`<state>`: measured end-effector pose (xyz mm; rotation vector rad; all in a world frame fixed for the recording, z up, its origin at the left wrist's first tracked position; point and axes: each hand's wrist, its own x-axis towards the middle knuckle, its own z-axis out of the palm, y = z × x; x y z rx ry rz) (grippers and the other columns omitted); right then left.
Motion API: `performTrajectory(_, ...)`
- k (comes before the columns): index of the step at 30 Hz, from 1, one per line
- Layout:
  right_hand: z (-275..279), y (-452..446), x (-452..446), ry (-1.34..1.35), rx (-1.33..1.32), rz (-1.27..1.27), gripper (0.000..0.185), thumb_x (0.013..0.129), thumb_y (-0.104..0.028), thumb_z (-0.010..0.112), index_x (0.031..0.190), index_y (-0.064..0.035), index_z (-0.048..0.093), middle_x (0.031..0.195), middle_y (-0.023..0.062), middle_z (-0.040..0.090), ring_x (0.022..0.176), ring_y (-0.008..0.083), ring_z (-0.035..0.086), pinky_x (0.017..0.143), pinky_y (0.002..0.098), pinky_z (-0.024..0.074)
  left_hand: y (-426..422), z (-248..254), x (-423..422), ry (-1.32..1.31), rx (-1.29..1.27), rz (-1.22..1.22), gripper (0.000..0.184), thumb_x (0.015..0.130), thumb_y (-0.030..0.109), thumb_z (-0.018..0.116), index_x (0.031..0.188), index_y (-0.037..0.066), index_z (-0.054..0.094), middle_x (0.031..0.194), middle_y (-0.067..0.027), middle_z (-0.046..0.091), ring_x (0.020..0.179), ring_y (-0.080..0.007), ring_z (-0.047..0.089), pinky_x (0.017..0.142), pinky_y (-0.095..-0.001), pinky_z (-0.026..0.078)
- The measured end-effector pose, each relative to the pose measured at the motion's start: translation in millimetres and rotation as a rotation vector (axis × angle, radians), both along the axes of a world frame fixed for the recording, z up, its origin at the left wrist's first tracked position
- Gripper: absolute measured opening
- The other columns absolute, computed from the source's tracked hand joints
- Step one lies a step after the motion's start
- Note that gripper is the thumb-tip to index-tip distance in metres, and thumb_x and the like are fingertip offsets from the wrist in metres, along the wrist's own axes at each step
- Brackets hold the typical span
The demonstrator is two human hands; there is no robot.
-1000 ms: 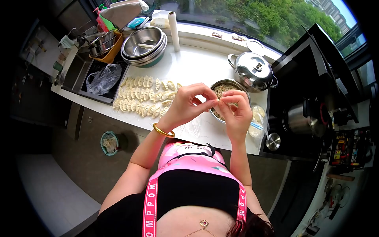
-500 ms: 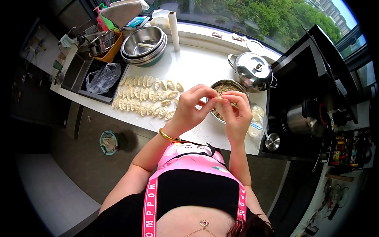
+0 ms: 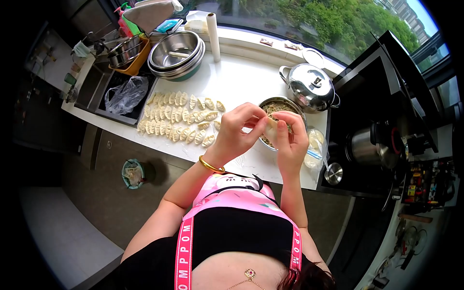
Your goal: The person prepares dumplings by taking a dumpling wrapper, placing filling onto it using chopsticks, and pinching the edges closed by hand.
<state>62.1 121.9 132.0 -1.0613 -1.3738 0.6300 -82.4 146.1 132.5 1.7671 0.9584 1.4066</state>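
Note:
Between both hands a pale dumpling (image 3: pixel 272 129) is pinched, partly covered by the fingers. My left hand (image 3: pixel 240 130), with a gold bangle at its wrist, has thumb and fingertips closed on the dumpling's left edge. From the other side my right hand (image 3: pixel 292 137) grips it with thumb and bent fingers. Right behind the hands stands a metal bowl of minced filling (image 3: pixel 278 106), partly hidden by them. To the left, rows of pleated dumplings (image 3: pixel 179 116) lie on the white counter.
A lidded steel pot (image 3: pixel 311 87) stands behind the bowl. Round wrappers in a plastic bag (image 3: pixel 315 140) lie at the right, beside the black stove (image 3: pixel 360 104). Nested metal bowls (image 3: pixel 175 53) and a paper roll (image 3: pixel 212 37) stand at the back left. A bin (image 3: pixel 133 174) is on the floor.
My fingers have shifted slightly on the dumpling, and more of its pale side shows between the hands. Everything else looks the same.

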Motion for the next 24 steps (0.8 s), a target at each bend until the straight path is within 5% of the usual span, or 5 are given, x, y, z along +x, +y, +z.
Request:
performTrajectory(7,-0.7,-16.1,-3.8,0.350,-0.188,0.119,0.017,0.094,-0.005,0.058,0.108,0.0051,0.058,0.107,0.0137,0.063,0.098,0.0194,0.065,0.072,0.0295,0.0589,-0.1,-3.3,-0.1,-0.161,-0.064,0.073,0.005,0.087,-0.004,0.062,0.092,-0.002,0.061,0.088,-0.0049,0.064,0.080,-0.0109,0.067,0.068,-0.0207,0.056)
performTrajectory(14,-6.2,-13.0,-1.9,0.304,-0.117,0.051,0.009,0.090,0.001,0.061,0.098,0.0057,0.060,0.102,0.0143,0.064,0.084,0.0172,0.068,0.066,0.0272,0.0606,-3.3,9.3,2.3,-0.271,-0.214,-0.018,0.009,0.086,-0.001,0.065,0.094,-0.002,0.062,0.093,-0.0063,0.063,0.082,-0.0108,0.066,0.065,-0.0208,0.056)
performTrajectory(16,-6.5,-10.5,-1.1,0.281,-0.100,0.064,0.007,0.089,0.001,0.062,0.094,0.0057,0.061,0.101,0.0136,0.064,0.083,0.0164,0.068,0.066,0.0265,0.0606,-1.7,14.4,0.3,0.037,-0.055,-0.006,0.009,0.085,0.000,0.067,0.093,-0.002,0.064,0.095,-0.0069,0.063,0.082,-0.0112,0.066,0.065,-0.0213,0.057)
performTrajectory(24,-7.0,-9.2,0.4,0.275,-0.118,0.040,0.003,0.088,0.002,0.063,0.091,0.0029,0.062,0.096,0.0107,0.064,0.082,0.0136,0.065,0.065,0.0233,0.0546,0.4,2.5,-0.1,-0.033,-0.121,0.005,0.006,0.085,-0.001,0.067,0.091,-0.002,0.066,0.095,-0.0074,0.062,0.083,-0.0126,0.067,0.066,-0.0219,0.058)
